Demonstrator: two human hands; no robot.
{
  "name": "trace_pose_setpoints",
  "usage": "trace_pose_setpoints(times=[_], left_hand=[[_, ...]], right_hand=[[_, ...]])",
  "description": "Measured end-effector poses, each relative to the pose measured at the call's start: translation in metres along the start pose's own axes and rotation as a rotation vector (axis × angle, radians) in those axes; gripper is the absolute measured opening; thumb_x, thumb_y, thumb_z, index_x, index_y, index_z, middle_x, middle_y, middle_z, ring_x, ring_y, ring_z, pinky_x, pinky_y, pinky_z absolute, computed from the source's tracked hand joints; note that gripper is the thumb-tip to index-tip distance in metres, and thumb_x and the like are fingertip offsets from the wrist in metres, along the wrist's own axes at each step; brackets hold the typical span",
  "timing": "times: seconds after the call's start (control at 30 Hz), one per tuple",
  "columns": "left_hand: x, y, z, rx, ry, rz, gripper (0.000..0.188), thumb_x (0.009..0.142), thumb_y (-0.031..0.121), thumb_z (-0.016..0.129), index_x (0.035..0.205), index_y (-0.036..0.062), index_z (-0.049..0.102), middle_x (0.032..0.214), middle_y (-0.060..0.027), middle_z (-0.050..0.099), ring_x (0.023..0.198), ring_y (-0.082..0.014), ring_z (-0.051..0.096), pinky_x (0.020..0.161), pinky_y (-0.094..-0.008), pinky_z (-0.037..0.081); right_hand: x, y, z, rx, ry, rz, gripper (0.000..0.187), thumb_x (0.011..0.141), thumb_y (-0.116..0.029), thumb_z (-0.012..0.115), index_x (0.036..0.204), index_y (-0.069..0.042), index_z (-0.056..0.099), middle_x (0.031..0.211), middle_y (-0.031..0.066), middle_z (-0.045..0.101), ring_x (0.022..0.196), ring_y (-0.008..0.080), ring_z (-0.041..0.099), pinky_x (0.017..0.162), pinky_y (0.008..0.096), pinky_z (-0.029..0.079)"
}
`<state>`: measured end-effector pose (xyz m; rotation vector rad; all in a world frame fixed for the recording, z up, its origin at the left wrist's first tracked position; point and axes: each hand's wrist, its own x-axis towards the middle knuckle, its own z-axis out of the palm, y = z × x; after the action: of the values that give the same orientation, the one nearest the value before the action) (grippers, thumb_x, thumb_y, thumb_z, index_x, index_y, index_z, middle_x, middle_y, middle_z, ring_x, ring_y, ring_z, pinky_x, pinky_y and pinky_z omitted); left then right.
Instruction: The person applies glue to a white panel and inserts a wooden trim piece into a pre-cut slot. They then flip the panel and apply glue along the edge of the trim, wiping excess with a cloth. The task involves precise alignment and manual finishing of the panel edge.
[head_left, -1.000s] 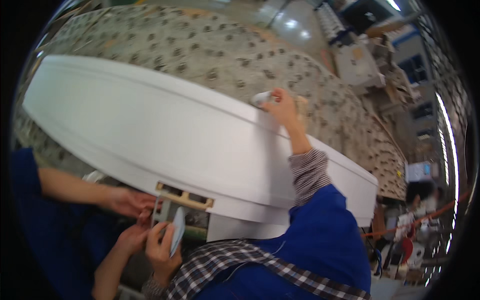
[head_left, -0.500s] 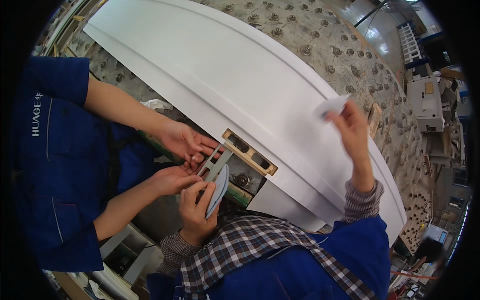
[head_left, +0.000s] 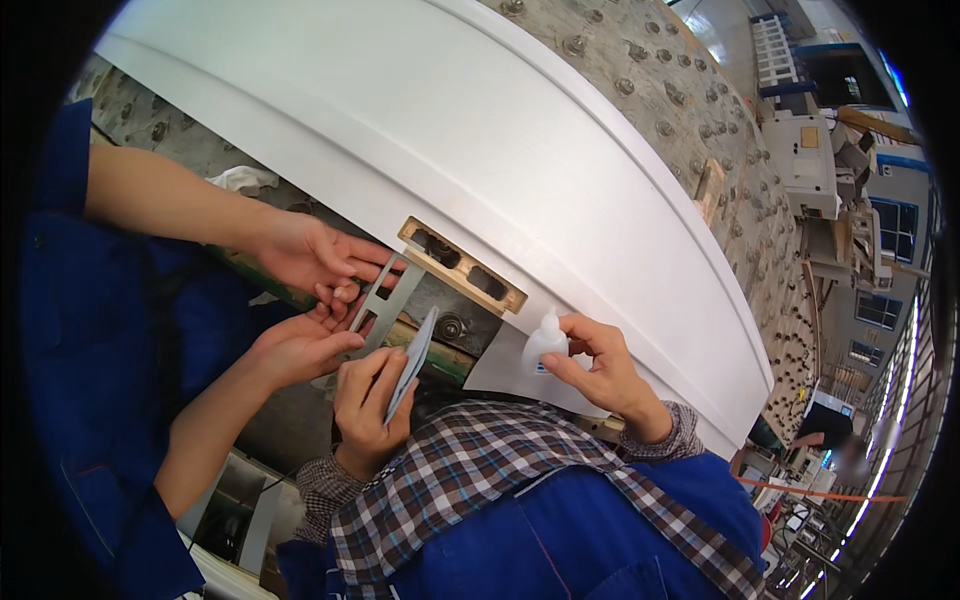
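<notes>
My left hand [head_left: 372,405] grips a thin grey-blue pad [head_left: 412,365], like a folded sanding sheet, close to the co-worker's hands. My right hand [head_left: 612,372] holds a small white squeeze bottle [head_left: 546,346], its nozzle pointing up, just above the white panel's [head_left: 400,110] near edge. Left of the bottle, a recess [head_left: 463,266] with bare wood sides and two dark cavities is cut into that edge. A grey slotted metal plate [head_left: 392,300] stands beside the recess, held by a co-worker's two hands.
The large panel lies on a table [head_left: 660,90] studded with ball rollers. A wood block [head_left: 710,190] stands beyond its far right edge. A crumpled white cloth [head_left: 243,180] lies near the co-worker's forearm. White machine cabinets [head_left: 803,160] stand far right.
My right hand has come down and left with the white bottle, from over the panel's right part to near the recess. My left hand still holds the pad. The whole view has shifted.
</notes>
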<state>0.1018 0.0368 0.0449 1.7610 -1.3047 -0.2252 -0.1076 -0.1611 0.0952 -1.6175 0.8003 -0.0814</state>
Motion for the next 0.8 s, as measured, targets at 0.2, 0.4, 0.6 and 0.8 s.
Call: trace_pose_setpoints(times=[0.2,0.4,0.6,0.8], left_hand=[[0.021,0.015,0.051,-0.452,0.003,-0.360,0.018,0.089,0.006,0.068,0.100,-0.0072,0.066,0.088,-0.0177,0.066,0.072,-0.0303,0.065,0.064,-0.0340,0.051],[0.016,0.024,0.068,-0.325,0.028,-0.421,0.013,0.089,0.005,0.068,0.093,-0.0065,0.066,0.079,-0.0167,0.064,0.068,-0.0309,0.064,0.061,-0.0368,0.051],[0.012,0.028,0.071,-0.234,0.075,-0.347,0.012,0.088,0.004,0.068,0.095,-0.0066,0.066,0.083,-0.0171,0.064,0.072,-0.0317,0.065,0.062,-0.0378,0.051],[0.009,0.029,0.071,-0.254,0.026,-0.437,0.013,0.089,0.004,0.067,0.095,-0.0070,0.065,0.082,-0.0168,0.064,0.069,-0.0314,0.064,0.060,-0.0378,0.050]], right_hand=[[-0.014,0.022,0.002,0.090,0.238,-0.060,0.027,0.086,-0.008,0.070,0.111,0.001,0.064,0.091,0.0059,0.069,0.075,0.0098,0.063,0.065,0.0238,0.050],[-0.012,0.032,-0.005,0.086,0.289,-0.184,0.027,0.085,-0.006,0.072,0.110,0.002,0.064,0.091,0.0067,0.069,0.077,0.0106,0.064,0.067,0.0240,0.051],[0.010,0.033,-0.034,-0.112,0.614,-0.321,0.024,0.082,-0.004,0.074,0.104,0.002,0.065,0.086,0.0059,0.068,0.077,0.0106,0.062,0.069,0.0243,0.049],[0.050,0.049,-0.063,-0.500,0.767,-0.508,0.028,0.079,-0.006,0.077,0.105,0.000,0.065,0.092,0.0089,0.067,0.075,0.0174,0.062,0.069,0.0278,0.052]])
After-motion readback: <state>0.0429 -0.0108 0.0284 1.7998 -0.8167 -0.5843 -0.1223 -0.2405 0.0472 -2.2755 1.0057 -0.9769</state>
